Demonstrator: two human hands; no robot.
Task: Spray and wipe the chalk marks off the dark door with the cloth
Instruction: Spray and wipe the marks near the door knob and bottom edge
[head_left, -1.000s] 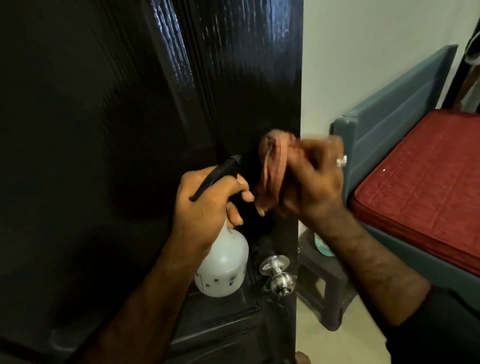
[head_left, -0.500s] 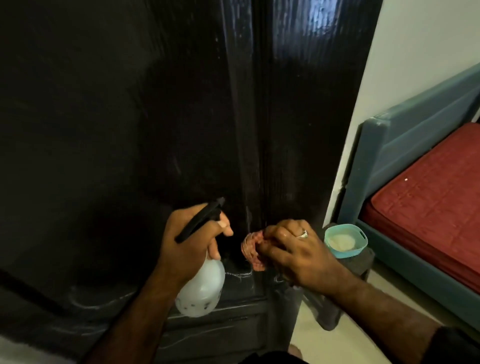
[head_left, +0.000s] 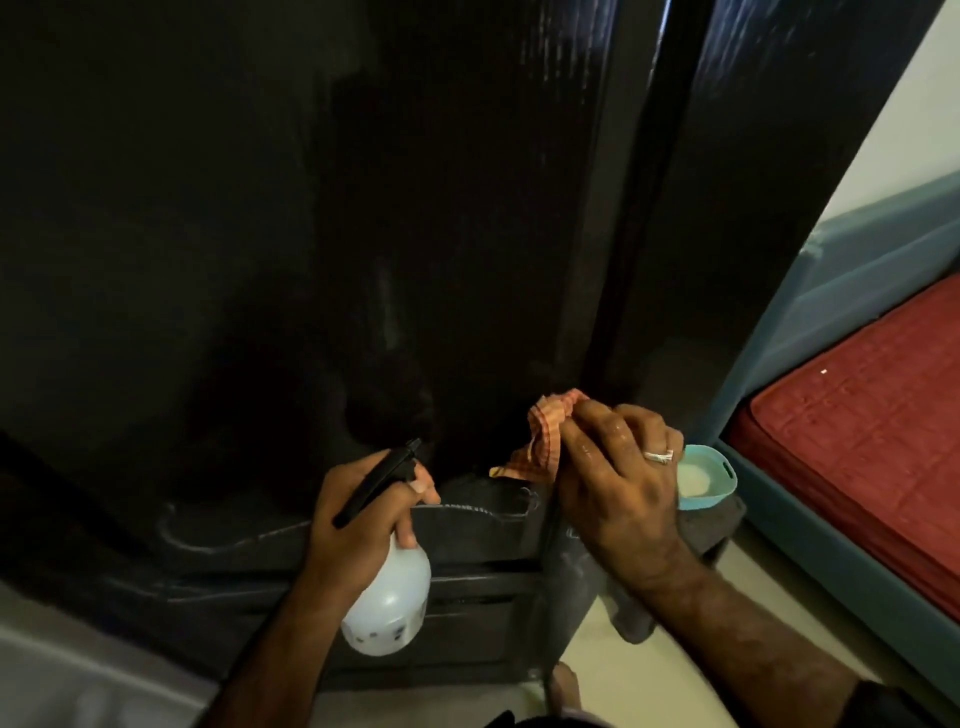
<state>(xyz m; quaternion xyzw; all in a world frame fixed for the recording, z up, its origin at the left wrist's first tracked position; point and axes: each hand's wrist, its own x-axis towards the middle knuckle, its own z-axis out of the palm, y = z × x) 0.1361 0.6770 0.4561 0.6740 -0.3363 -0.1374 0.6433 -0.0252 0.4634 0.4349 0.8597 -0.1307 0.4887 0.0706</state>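
Left hand (head_left: 358, 512) gripping spray bottle (head_left: 387, 605), right hand (head_left: 618, 488) bunching cloth (head_left: 540, 441). Best to rub hard along the chalk lines (head_left: 483, 512) on the door (head_left: 311, 234).

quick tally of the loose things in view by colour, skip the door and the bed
white: 1, spray bottle held in the left hand
orange checked: 1, cloth gripped by the right hand
teal: 1, small tub
dark grey: 1, stool under the tub
total: 4
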